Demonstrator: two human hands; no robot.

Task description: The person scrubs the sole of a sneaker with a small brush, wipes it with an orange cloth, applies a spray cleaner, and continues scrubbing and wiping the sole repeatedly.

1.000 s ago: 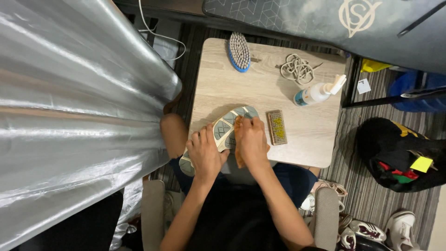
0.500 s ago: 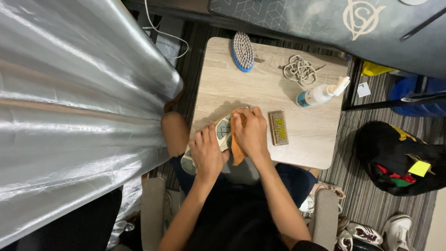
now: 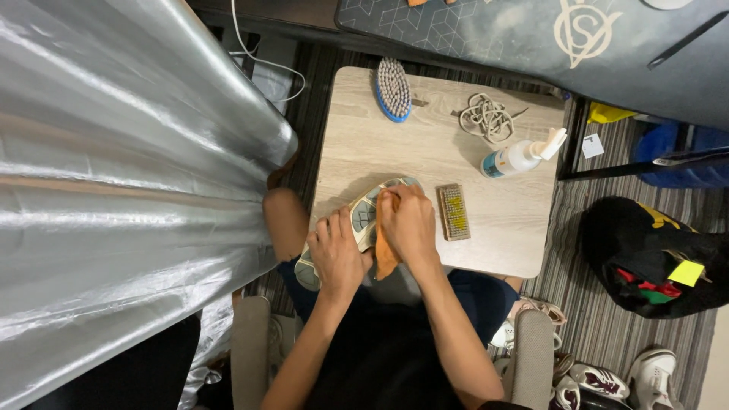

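Surface: small light wood-grain table (image 3: 364,152), seen from above, with a shiny silver sheet (image 3: 114,190) hanging along its left side and a striped rug (image 3: 607,326) beneath.
Work item: a shoe (image 3: 363,219) lies sole-up at the near left corner of the table, heel end overhanging the edge toward the person's lap.
Long axis: runs diagonally, from the near left up toward the far right.
Left hand (image 3: 336,254): rests on the heel half of the shoe, fingers spread and laid along the sole, bracing it.
Right hand (image 3: 408,224): sits at the toe end, fingers curled and pressed together on an orange cloth (image 3: 385,258) held against the sole.
Nearer hand: both touch the shoe; the right covers the toe, the left the heel.
Bystanding items: small wooden brush (image 3: 454,212) just beside the right hand; blue-backed brush (image 3: 393,89), coiled laces (image 3: 488,118) and a spray bottle (image 3: 520,156) lie further back, well apart from the hands.
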